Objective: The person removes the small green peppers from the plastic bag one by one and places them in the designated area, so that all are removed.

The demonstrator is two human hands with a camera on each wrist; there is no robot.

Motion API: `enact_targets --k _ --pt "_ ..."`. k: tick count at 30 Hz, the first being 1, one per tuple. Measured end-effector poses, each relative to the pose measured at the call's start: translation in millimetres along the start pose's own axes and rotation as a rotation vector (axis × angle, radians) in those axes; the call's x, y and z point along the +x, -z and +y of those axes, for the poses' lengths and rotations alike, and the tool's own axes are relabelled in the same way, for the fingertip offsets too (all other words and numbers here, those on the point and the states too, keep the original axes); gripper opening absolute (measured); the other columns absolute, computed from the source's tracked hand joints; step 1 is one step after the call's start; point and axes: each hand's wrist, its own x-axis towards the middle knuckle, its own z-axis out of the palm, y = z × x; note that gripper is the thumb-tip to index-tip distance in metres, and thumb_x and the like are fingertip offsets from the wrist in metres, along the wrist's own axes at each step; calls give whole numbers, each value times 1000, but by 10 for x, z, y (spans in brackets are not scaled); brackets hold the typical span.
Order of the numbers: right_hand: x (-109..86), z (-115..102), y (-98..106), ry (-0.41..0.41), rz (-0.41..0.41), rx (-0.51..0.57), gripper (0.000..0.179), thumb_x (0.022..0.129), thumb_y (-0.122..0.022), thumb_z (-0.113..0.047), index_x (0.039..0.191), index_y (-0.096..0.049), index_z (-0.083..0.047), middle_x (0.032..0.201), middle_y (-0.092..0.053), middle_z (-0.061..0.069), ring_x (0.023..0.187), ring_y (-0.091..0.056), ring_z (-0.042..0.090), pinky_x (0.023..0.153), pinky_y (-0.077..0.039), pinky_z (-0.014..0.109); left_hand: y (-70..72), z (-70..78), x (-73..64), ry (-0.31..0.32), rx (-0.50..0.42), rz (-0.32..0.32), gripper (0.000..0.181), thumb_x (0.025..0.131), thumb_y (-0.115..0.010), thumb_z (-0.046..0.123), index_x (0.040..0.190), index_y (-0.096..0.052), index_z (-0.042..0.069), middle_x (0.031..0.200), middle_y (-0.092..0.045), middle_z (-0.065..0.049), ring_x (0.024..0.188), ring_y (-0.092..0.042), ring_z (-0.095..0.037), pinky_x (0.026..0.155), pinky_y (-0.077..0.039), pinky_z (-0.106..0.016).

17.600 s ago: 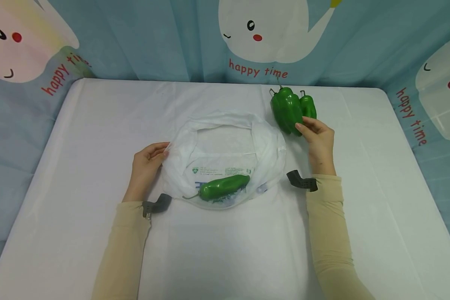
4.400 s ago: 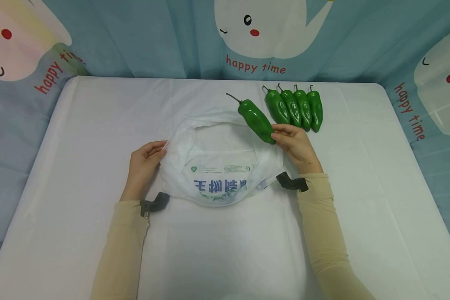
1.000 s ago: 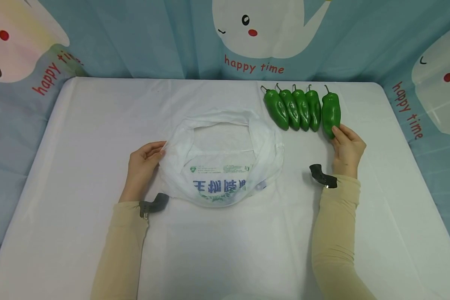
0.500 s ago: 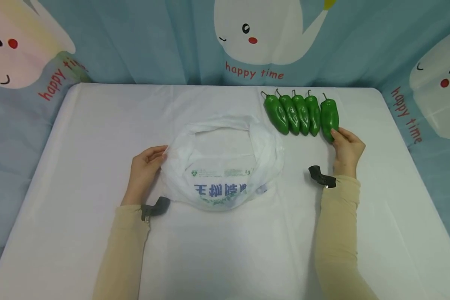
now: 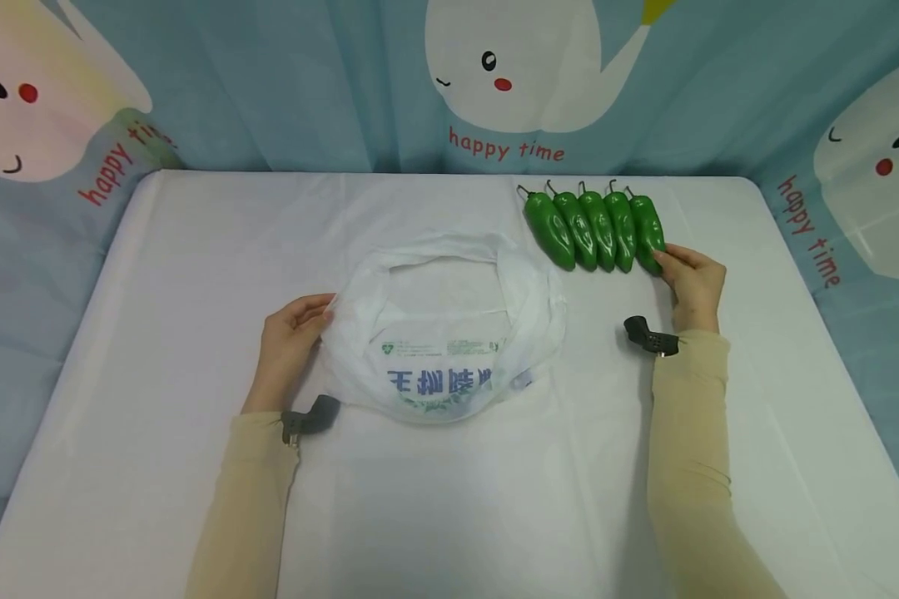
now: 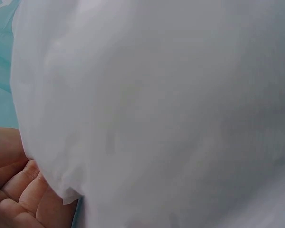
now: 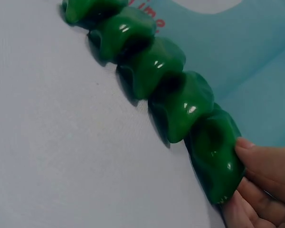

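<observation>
At the far right of the table, my right hand holds the lower end of a green pepper, thumb on one side and fingers on the other. That pepper lies last in a row of several green peppers, stems toward the back edge. In the right wrist view the held pepper sits close against its neighbour. My left hand pinches the left side of a white plastic bag, whose mouth stands wide. Printed characters show inside it. The bag fills most of the left wrist view.
A white cloth covers the table. Behind and beside it hangs a blue curtain with whale prints and red lettering. Black wrist cameras sit on both sleeves.
Over the last second, my right hand has brought the rightmost pepper leftward, up to the row. Earlier frames show peppers inside and above the bag. My left hand stays at the bag's edge.
</observation>
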Motion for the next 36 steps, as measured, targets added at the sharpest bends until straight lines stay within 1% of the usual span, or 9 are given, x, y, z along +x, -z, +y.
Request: enact_targets --k 8,10,14,19,23,26,28,33,36 --pt "41 -23 -63 44 -64 -113 38 81 -75 -10 116 -66 0 106 -57 0 87 -59 5 74 -49 13 10 -9 26 -7 0 10 35 95 -58 23 125 -60 4 118 -62 -15 96 -58 -4 76 -46 -13" --pt "50 -31 -69 42 -70 -102 39 81 -75 -9 117 -64 1 106 -57 1 87 -59 5 76 -49 13 7 -18 36 -11 -2 14 35 95 -58 22 125 -60 3 117 -62 -15 95 -58 -3 76 -46 -12" --pt "69 -40 -67 28 -69 -38 40 82 -73 -5 120 -62 1 103 -58 1 85 -59 4 76 -49 13 1 -27 55 -18 -1 17 34 95 -58 21 124 -60 3 117 -62 -16 95 -58 -2 75 -46 -12" --pt "113 -40 -67 23 -94 6 41 82 -71 -1 121 -61 3 90 -64 -3 81 -60 4 74 -49 13 -3 -28 66 -13 -10 4 34 96 -57 20 125 -59 3 119 -62 -16 96 -58 -3 75 -46 -12" --pt "148 -34 -75 31 -124 8 33 81 -72 0 114 -67 -2 82 -66 -5 78 -61 4 71 -50 13 -8 -31 60 -2 -15 7 34 96 -57 19 125 -59 3 118 -62 -16 95 -58 -4 74 -47 -12" --pt "167 -28 -64 41 -145 -19 24 81 -73 -1 104 -71 -7 81 -66 -5 78 -60 4 69 -49 12 -16 -35 60 1 -20 11 34 96 -57 19 125 -60 4 118 -62 -15 95 -59 -4 74 -47 -13" --pt "178 -22 -54 49 -160 -40 23 80 -74 -3 102 -71 -8 82 -66 -6 79 -60 4 69 -49 12 -15 -32 59 1 -20 12 34 96 -57 20 125 -59 4 119 -62 -15 96 -58 -4 75 -47 -13" --pt "185 -7 -57 56 -171 -28 32 79 -75 -4 111 -67 -4 86 -65 -4 82 -60 5 71 -49 12 -2 -17 55 7 -19 5 35 96 -57 22 126 -59 4 120 -61 -15 98 -58 -5 77 -46 -13" --pt "175 -5 -70 44 -167 13 41 79 -75 -3 118 -63 0 87 -64 -3 82 -60 6 72 -49 13 -1 -24 52 14 -21 3 35 96 -57 22 126 -59 4 119 -61 -15 96 -58 -6 75 -46 -13"
